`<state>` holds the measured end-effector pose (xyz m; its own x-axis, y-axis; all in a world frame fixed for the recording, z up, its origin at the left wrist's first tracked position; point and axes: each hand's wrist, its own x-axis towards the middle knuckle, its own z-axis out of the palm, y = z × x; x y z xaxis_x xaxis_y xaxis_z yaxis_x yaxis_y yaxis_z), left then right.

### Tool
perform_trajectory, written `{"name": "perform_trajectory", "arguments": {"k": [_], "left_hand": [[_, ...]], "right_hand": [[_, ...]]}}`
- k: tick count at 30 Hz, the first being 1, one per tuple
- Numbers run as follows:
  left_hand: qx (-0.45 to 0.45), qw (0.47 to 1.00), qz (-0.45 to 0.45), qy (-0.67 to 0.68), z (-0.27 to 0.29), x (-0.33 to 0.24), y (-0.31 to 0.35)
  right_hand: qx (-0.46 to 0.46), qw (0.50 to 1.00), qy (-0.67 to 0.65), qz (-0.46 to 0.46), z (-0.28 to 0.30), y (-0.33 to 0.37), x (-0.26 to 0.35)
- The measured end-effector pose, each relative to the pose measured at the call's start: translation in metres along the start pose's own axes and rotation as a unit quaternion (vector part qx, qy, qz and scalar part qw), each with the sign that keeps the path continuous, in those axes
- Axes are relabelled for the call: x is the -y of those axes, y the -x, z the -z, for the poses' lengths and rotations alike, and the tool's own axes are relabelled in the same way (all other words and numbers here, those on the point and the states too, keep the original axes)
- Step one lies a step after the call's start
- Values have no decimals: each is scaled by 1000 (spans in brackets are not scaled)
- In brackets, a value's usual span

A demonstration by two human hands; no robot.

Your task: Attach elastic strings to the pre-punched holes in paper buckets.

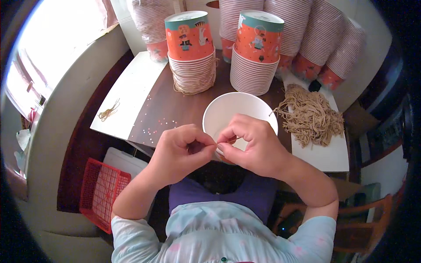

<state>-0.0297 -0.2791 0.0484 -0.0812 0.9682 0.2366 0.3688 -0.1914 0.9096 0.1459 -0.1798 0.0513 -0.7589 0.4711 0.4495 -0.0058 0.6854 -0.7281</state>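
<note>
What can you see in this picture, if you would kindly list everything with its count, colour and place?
White tub: one, white inside, at the table's near edge
Upturned tub stacks: two, orange and teal with white rims, farther back
Wrapped stacks: at least five, whitish and orange, behind
Cord heap: one, tan, right white panel
Cord bundle: one, tan, left white panel
Small bits: many, red and white, left of the tub
Table: one, brown with white panels, centre
Basket: one, red, lower left
Chair: one, brown, lower right
Window: one, bright, upper left
Left hand: one, bare, fingers pinched, centre
Right hand: one, bare, fingers pinched, over the tub
</note>
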Motion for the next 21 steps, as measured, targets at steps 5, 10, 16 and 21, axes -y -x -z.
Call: {"name": "perform_trajectory", "arguments": {"k": [5, 10, 16, 21], "left_hand": [[-35, 985, -124, -118, -3, 4, -4], [-78, 949, -223, -210, -5, 14, -7], [-128, 971, -81, -184, 3, 35, -1], [-105, 977, -21, -183, -2, 45, -1]], "right_hand": [[21, 999, 32, 0, 3, -5, -4], [83, 996, -1, -14, 7, -19, -15], [141, 986, 31, -78, 9, -34, -44], [196, 973, 39, -112, 2, -39, -53]]}}
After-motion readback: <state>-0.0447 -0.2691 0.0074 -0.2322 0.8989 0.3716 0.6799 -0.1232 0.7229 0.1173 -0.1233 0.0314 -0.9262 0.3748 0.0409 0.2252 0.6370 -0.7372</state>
